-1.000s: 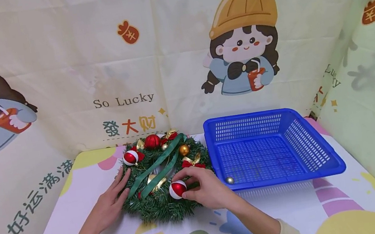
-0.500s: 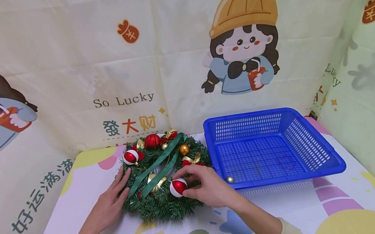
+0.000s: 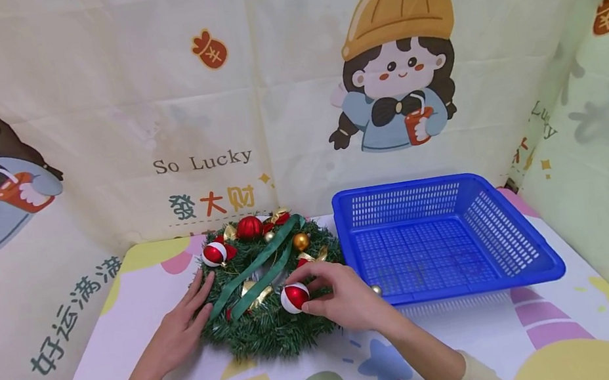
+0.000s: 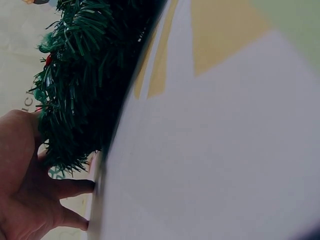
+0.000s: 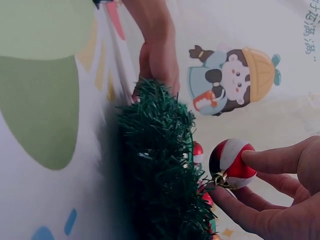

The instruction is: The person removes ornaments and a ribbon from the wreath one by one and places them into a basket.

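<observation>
A green Christmas wreath [image 3: 280, 340] lies flat on the table, trimmed with baubles, bows and a green ribbon [image 3: 262, 283]. My left hand [image 3: 178, 333] rests against its left side, fingers extended; in the left wrist view two fingertips [image 4: 80, 187] reach down to the tabletop. Over the wreath's front right part, my right hand [image 3: 345, 293] pinches a red and white bauble [image 3: 295, 298] between thumb and fingers. The right wrist view shows this bauble [image 5: 234, 162] just above the greenery, its gold cap [image 5: 220, 178] turned toward the wreath.
A blue plastic basket [image 3: 457, 291] stands right beside the wreath, with a small gold bead-like ball [image 3: 377, 290] in its near left corner. The wreath carries another red and white bauble [image 3: 214, 254], a red ball [image 3: 249, 228] and a gold ball [image 3: 301, 242]. A printed cloth wall [image 3: 288, 86] stands behind.
My right hand has shifted slightly right and away from the front edge, carrying the bauble with it. The left hand stays in place against the wreath.
</observation>
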Action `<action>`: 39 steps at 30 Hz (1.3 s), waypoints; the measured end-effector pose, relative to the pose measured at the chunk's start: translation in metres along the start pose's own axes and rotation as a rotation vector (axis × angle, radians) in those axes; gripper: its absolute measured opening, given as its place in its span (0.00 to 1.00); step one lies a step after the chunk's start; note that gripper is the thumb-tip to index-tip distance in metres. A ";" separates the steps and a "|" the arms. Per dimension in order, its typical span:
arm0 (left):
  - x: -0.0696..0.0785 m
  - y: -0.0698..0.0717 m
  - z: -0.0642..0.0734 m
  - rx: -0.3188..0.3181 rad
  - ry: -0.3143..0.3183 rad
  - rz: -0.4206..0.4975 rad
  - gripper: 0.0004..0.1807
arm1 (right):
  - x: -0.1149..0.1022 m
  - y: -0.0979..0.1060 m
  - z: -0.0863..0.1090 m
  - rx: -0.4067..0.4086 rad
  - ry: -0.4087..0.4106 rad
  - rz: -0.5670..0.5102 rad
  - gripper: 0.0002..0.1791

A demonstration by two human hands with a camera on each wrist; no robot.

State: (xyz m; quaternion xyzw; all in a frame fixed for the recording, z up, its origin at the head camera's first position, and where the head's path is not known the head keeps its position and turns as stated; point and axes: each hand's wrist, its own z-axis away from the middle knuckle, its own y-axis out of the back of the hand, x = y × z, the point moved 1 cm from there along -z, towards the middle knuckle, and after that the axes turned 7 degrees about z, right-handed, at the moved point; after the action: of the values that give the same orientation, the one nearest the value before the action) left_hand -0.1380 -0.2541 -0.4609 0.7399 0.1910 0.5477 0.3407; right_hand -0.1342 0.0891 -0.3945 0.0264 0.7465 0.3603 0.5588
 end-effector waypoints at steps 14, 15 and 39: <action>-0.001 -0.001 -0.001 -0.007 0.004 0.013 0.32 | -0.003 0.015 0.002 0.037 -0.001 0.002 0.23; -0.002 -0.001 0.000 -0.008 0.005 0.013 0.33 | -0.003 0.015 0.002 0.039 -0.001 0.005 0.23; -0.001 0.002 -0.001 -0.019 0.022 0.005 0.33 | -0.005 0.045 0.004 0.092 -0.056 -0.008 0.23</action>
State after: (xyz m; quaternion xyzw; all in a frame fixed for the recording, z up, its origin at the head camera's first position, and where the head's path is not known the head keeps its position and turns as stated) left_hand -0.1397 -0.2552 -0.4599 0.7310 0.1878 0.5585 0.3441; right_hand -0.1450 0.1217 -0.3653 0.0592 0.7464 0.3228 0.5789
